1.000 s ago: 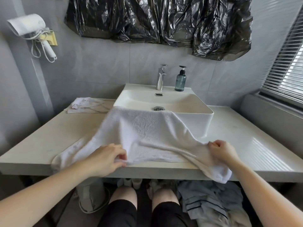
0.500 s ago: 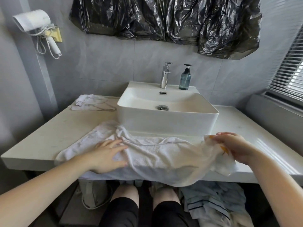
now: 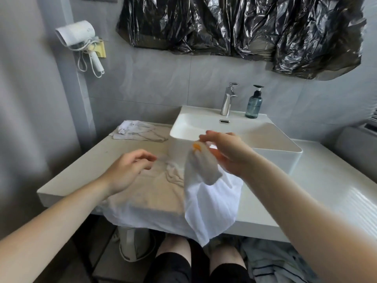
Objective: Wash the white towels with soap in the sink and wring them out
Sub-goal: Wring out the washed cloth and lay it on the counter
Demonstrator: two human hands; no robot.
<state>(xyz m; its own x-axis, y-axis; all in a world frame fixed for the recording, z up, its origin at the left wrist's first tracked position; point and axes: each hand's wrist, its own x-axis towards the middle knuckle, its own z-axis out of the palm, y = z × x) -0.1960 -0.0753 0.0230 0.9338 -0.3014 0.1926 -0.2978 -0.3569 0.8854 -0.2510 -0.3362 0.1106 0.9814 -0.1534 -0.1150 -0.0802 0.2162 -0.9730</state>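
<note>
A white towel (image 3: 206, 203) lies over the counter's front edge in front of the white sink (image 3: 265, 137). My right hand (image 3: 226, 154) pinches one corner of it and holds that corner up at the sink's front wall; the cloth hangs down from there. My left hand (image 3: 130, 168) hovers just above the towel's left part with fingers loosely curled, holding nothing. A second white towel (image 3: 136, 130) lies crumpled on the counter left of the sink. A blue soap pump bottle (image 3: 254, 103) stands on the sink's back rim beside the chrome tap (image 3: 228, 100).
The pale counter (image 3: 326, 190) stretches to the right of the sink. A hair dryer (image 3: 81, 37) hangs on the left wall. Black plastic sheeting (image 3: 244, 25) covers the wall above. Clothes and a bin sit under the counter by my knees.
My right hand has lifted the towel's corner up and leftward toward the sink. My left hand has come off the towel. The view has shifted left.
</note>
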